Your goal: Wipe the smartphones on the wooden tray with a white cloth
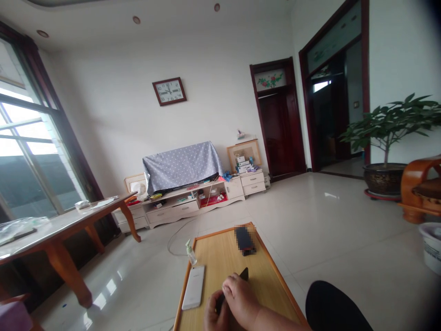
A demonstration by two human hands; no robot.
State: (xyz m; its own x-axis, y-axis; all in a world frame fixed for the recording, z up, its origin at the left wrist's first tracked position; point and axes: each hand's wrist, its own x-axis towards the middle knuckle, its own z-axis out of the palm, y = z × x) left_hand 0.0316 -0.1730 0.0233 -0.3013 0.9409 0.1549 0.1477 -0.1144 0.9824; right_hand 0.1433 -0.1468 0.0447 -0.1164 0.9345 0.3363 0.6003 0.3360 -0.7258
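Note:
At the bottom of the view both my hands rest on a small wooden table (227, 250). My right hand (241, 299) is curled over a thin black object (244, 274) whose tip sticks out past the fingers. My left hand (214, 317) is closed against the near end of the same black object. A white flat box (194, 287) lies left of the hands. A small clear bottle with a green pump (190, 252) stands at the table's far left corner. A blurred dark item (245, 240) lies at the far end.
A long wooden table (65, 225) stands at left by the window. A TV cabinet (186, 202) with a cloth-covered screen lines the far wall. At right are a potted plant (386, 138), a wooden chair (420, 188) and a white bucket (432, 248). My dark-clad knee (334, 308) shows bottom right.

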